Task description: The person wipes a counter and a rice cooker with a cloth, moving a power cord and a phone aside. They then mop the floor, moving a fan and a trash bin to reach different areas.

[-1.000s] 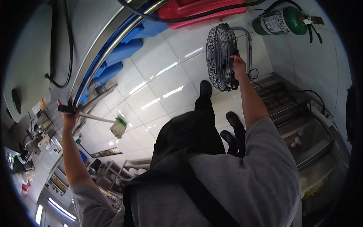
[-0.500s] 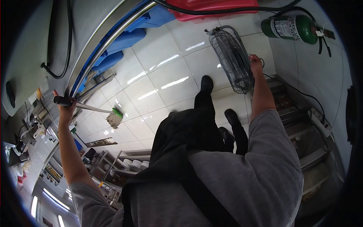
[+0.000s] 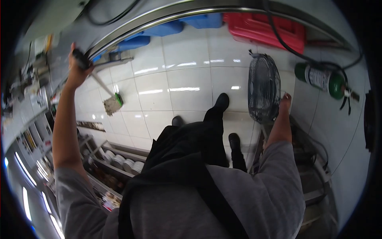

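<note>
My left hand (image 3: 78, 68) is closed on the black end of a mop's pale handle, up beside the metal counter edge. Down on the tiles, the mop (image 3: 113, 104) shows its green clamp and dirty grey strands. On the other side, my right hand (image 3: 285, 99) is closed at the side of a dark wire-caged fan (image 3: 264, 88). The fan is seen over the floor in front of me, with its cage tilted. My fingers hide the exact part of the fan they grip.
A red plastic container (image 3: 264, 31) and blue containers (image 3: 163, 28) sit under the steel counter (image 3: 175, 15). The green fire extinguisher (image 3: 320, 81) is by the right wall. Another person's leg (image 3: 237, 156) shows near my right side. White bowls (image 3: 123, 162) line a low rack.
My view has turned, shifting the room. The fan appears further right and more upright in view, still at my right hand. My left hand, with the mop handle, appears higher.
</note>
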Available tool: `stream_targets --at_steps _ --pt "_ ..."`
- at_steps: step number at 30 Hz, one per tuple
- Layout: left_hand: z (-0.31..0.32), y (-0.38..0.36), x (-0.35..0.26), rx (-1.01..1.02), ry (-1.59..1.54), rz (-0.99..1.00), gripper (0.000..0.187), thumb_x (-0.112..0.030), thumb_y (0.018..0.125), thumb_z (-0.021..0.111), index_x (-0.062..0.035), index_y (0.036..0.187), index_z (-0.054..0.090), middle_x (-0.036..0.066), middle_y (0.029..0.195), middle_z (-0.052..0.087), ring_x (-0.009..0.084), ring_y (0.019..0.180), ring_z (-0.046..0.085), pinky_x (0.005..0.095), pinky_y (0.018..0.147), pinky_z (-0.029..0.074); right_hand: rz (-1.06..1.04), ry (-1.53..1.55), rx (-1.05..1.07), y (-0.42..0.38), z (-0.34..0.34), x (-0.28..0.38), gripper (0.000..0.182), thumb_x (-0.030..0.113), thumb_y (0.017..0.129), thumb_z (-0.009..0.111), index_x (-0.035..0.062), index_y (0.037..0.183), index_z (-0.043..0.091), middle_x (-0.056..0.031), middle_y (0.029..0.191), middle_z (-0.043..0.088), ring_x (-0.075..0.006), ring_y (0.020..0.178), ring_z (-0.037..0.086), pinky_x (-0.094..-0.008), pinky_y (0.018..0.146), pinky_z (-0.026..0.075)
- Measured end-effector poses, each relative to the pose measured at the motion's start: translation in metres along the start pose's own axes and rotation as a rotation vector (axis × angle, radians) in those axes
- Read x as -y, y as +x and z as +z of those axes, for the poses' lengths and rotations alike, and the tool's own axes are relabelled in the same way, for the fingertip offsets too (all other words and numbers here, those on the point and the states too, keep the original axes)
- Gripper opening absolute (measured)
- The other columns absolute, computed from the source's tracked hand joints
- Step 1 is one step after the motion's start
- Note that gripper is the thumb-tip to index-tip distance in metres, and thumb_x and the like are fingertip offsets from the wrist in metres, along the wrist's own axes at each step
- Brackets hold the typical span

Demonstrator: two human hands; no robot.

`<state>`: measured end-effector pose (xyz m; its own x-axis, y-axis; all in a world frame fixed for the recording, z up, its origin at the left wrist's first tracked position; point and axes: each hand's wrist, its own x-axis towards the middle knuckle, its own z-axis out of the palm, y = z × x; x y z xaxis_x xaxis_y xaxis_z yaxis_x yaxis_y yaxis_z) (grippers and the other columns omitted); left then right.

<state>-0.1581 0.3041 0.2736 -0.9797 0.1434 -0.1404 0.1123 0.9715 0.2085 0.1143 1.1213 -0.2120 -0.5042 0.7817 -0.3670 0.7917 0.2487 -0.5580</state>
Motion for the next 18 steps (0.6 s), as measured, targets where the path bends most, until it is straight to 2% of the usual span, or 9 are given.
stream_targets --at_steps 4,6,7,8,9,11,13,16,18 --pt "0.003 -0.003 0.002 -0.185 0.213 0.122 0.117 -0.021 0.062 0.084 -0.0149 0.150 0.007 0.020 0.136 0.039 0.0421 0.124 0.039 0.0567 0.105 0.024 -0.193 -0.397 -0.241 -0.079 -0.031 0.081 0.043 0.029 0.092 0.057 0.0079 0.128 0.047 -0.0212 0.119 0.052 -0.0381 0.111 0.051 -0.0464 0.090 0.045" --pt "0.003 -0.008 -0.003 -0.197 0.231 0.057 0.099 -0.024 0.062 0.083 -0.0164 0.146 0.030 0.019 0.137 0.037 0.0386 0.127 0.035 0.0560 0.105 0.026 -0.268 -0.471 -0.201 -0.141 -0.032 0.126 0.042 0.027 0.092 0.057 0.0043 0.125 0.048 -0.0225 0.119 0.052 -0.0382 0.113 0.049 -0.0461 0.093 0.043" --pt "-0.010 -0.010 -0.017 0.048 0.466 -0.072 0.037 -0.028 0.074 0.072 -0.0098 0.106 0.067 0.017 0.149 0.025 0.0389 0.135 0.027 0.0419 0.106 0.032 -0.414 -0.450 -0.147 -0.164 -0.024 0.137 0.039 0.026 0.092 0.056 0.0003 0.121 0.051 -0.0237 0.117 0.054 -0.0391 0.108 0.052 -0.0461 0.092 0.043" --pt "-0.015 -0.013 -0.022 0.102 0.315 -0.119 0.048 -0.040 0.076 0.072 -0.0100 0.113 0.066 0.016 0.156 0.003 0.0407 0.141 0.008 0.0528 0.113 0.016 -0.564 -0.428 -0.091 -0.189 -0.008 0.148 0.038 0.025 0.092 0.055 -0.0038 0.117 0.054 -0.0249 0.115 0.056 -0.0399 0.103 0.056 -0.0461 0.091 0.044" --pt "0.004 -0.007 -0.002 0.087 0.345 -0.171 0.047 -0.043 0.068 0.079 -0.0182 0.107 0.071 0.009 0.140 0.040 0.0329 0.129 0.035 0.0582 0.094 0.032 -0.656 -0.303 0.013 -0.219 0.010 0.164 0.037 0.025 0.093 0.054 -0.0034 0.117 0.054 -0.0231 0.113 0.057 -0.0376 0.103 0.056 -0.0432 0.091 0.044" --pt "0.000 -0.031 -0.009 -0.116 0.283 -0.037 0.060 -0.033 0.063 0.082 -0.0173 0.119 0.064 0.013 0.145 0.033 0.0356 0.134 0.028 0.0623 0.105 0.021 -0.765 -0.078 0.270 -0.295 0.043 0.221 0.038 0.025 0.094 0.053 -0.0022 0.120 0.053 -0.0189 0.113 0.057 -0.0323 0.105 0.055 -0.0386 0.090 0.044" --pt "0.002 -0.077 -0.003 -0.221 0.122 0.177 0.038 -0.039 0.064 0.079 -0.0198 0.097 0.074 0.005 0.149 0.030 0.0330 0.139 0.021 0.0660 0.108 0.012 -0.847 0.030 0.449 -0.404 0.054 0.309 0.040 0.026 0.094 0.052 -0.0013 0.123 0.051 -0.0166 0.116 0.056 -0.0292 0.107 0.055 -0.0368 0.090 0.043" --pt "0.006 -0.172 0.004 -0.331 -0.172 0.258 0.035 -0.039 0.062 0.076 -0.0169 0.088 0.071 0.002 0.110 0.060 0.0258 0.109 0.055 0.0595 0.105 0.026 -0.793 0.218 0.950 -0.589 0.024 0.434 0.055 0.030 0.094 0.055 0.0023 0.138 0.037 -0.0139 0.129 0.049 -0.0263 0.116 0.051 -0.0371 0.091 0.043" --pt "-0.016 -0.253 0.014 -0.285 -0.526 0.111 0.028 -0.032 0.060 0.077 -0.0150 0.075 0.060 0.001 0.069 0.061 0.0275 0.069 0.063 0.0422 0.062 0.047 -0.933 0.542 1.263 -0.694 0.008 0.476 0.079 0.039 0.088 0.063 0.0046 0.146 0.022 -0.0190 0.140 0.039 -0.0255 0.127 0.042 -0.0417 0.102 0.035"
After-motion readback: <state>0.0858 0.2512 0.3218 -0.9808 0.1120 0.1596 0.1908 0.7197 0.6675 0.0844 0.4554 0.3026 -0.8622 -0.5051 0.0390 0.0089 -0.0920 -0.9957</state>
